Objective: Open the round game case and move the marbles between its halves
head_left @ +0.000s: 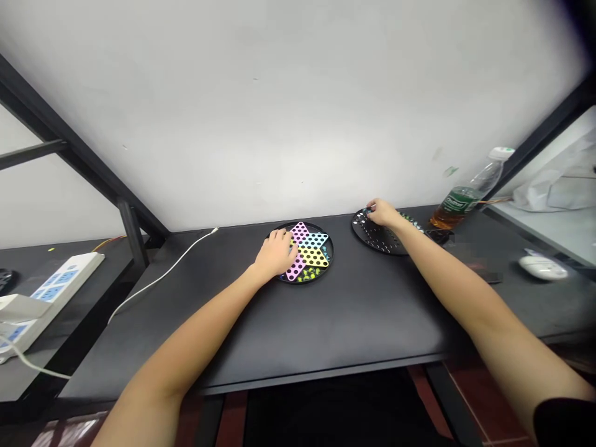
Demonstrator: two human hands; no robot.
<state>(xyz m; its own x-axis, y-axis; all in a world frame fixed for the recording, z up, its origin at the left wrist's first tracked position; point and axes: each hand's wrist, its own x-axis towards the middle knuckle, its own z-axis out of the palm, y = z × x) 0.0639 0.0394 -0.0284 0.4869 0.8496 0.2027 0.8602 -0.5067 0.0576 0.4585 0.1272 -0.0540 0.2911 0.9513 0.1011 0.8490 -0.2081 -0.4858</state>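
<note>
A round Chinese checkers board (321, 253) with a pastel six-pointed star full of dark holes lies on the desk, yellow-green and blue marbles gathered in its rim. My left hand (275, 253) rests over its left side, fingers bent and a little apart, covering part of the star. To the right is a second round black board (379, 241) with rows of small holes or pegs and some white and blue-green pieces. My right hand (382, 212) reaches its far edge with fingers pinched together. Something bluish shows at those fingertips, too small to make out.
A plastic bottle (459, 202) with amber drink stands right of the black board, near a white mouse (542, 267). A white cable (162, 271) crosses the desk's left side. Further left lies a power strip (56, 287). A wall rises behind; dark metal frame bars (133, 233) flank the desk.
</note>
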